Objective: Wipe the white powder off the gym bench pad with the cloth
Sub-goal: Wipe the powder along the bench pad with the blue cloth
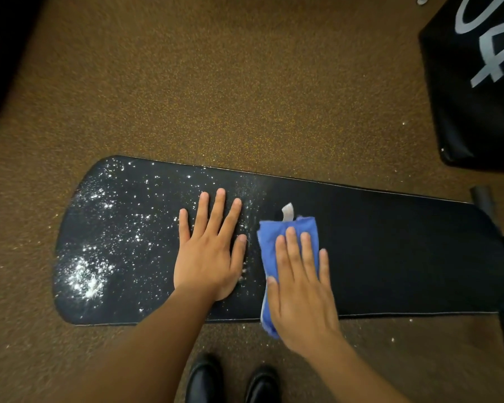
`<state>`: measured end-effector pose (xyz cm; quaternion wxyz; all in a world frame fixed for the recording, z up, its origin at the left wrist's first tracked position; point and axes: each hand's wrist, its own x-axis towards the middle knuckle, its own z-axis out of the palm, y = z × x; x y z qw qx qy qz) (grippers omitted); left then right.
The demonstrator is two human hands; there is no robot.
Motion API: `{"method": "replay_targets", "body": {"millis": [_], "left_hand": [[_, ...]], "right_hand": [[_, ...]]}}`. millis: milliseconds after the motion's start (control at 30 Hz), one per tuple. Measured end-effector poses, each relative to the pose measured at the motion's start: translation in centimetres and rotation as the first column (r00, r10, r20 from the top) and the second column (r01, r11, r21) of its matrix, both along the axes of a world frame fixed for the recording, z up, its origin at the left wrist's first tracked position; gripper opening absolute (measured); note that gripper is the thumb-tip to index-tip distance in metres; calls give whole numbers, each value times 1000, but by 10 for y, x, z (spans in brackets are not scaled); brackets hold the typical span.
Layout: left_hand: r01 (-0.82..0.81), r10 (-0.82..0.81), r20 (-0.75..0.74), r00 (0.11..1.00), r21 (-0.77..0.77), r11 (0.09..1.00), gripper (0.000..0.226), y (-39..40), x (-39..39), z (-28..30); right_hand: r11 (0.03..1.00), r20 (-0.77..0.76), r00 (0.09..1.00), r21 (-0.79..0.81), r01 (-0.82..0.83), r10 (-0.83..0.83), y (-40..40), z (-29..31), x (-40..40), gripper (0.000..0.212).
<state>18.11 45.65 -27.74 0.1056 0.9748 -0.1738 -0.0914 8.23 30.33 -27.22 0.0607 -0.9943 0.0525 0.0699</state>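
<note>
Bench pad [390, 251] on speckled brown floor [216, 97]: powder [88, 274] left; flat right hand [300, 289] presses cloth [277, 228].

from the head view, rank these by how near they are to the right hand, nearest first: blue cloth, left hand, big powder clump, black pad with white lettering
1. blue cloth: directly under the right hand, touching it.
2. left hand: just to its left, flat on the bench pad.
3. big powder clump: far left end of the pad.
4. black pad with white lettering: upper right, off the bench.
</note>
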Motion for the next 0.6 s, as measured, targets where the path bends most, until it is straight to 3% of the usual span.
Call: {"method": "replay_targets", "body": {"millis": [200, 433, 600], "left_hand": [[3, -3, -9, 1000, -3, 1000, 60, -2, -3, -1], [-4, 4, -7, 1000, 0, 1000, 60, -1, -1, 0], [-4, 4, -7, 1000, 13, 1000, 60, 0, -1, 1]], "right_hand": [[971, 2, 971, 24, 238, -238, -4, -2, 97, 70], [998, -6, 998, 13, -65, 65, 7, 2, -7, 65], [984, 19, 984, 16, 178, -178, -24, -2, 36, 67]]}}
